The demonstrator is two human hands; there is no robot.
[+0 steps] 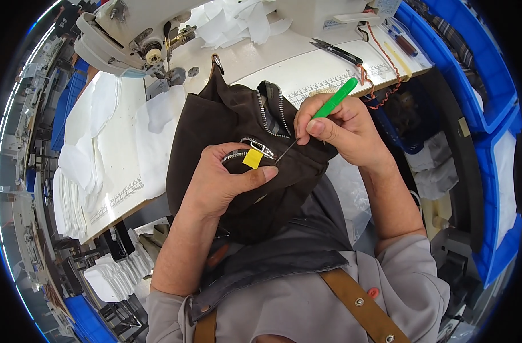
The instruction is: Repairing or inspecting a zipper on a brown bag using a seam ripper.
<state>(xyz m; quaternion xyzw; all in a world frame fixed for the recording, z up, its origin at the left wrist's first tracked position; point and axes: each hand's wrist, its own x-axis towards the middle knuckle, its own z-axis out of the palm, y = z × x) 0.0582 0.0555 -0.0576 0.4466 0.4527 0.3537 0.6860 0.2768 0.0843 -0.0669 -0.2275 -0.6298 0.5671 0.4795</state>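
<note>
Fabric [232, 123], one dark piece, is pinched by the left hand [221, 180]; the right hand [345, 127], closed, holds one green-handled pick [337, 98].

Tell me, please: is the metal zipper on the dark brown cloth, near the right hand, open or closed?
Open, at least here: the zipper shows two toothed edges standing apart beside the right hand.

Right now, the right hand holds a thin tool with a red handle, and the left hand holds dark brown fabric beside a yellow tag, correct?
Not quite: the head view shows a green handle, not red. The right hand does hold the thin tool, and the left hand holds dark brown fabric beside a yellow tag.
</note>
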